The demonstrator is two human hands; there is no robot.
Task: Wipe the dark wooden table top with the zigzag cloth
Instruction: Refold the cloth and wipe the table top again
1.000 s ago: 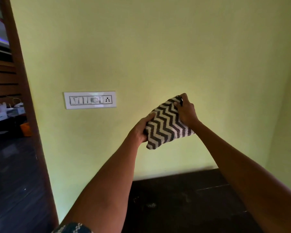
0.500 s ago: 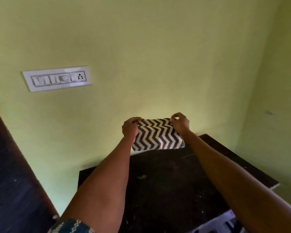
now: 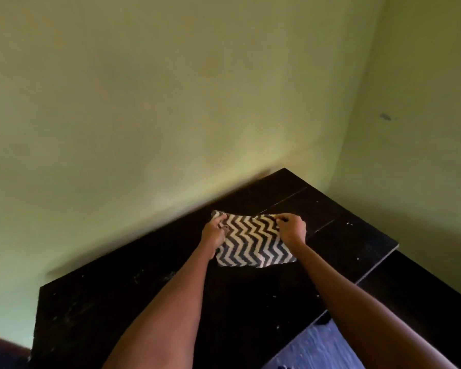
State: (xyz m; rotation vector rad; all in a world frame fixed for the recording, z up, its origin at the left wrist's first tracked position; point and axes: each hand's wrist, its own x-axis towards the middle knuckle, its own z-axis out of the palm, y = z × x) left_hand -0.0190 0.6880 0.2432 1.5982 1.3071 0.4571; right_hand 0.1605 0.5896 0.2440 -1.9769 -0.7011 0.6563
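The zigzag cloth [image 3: 253,239] sits right of centre in the frame, spread over the far half of the dark wooden table top [image 3: 133,310], close to where the green wall [image 3: 171,102] meets the wood. Its near edge seems to be down on the surface; whether the far edge has fully landed I can't say, since both hands are on it.

The left hand [image 3: 214,233] pinches the cloth's far-left corner, fingers curled around the fabric. The right hand [image 3: 291,228] does the same at the far-right corner — thumb and fingertips closed on the edge, knuckles up. Between them the cloth is pulled fairly taut and flat.

To my eye this is the laying-out step, just ahead of the first stroke. Doing it well means letting the whole cloth settle flat, then swapping these corner pinches for a palm pressed down on the middle; wiping by the corners would only drag the fabric and let it bunch up. Pale specks show across the lower left of the top and near its right edge — so long overlapping passes from the wall side towards the near edge look sensible, gathering the bits to one edge without scattering them onto the floor [image 3: 320,350] at lower right.
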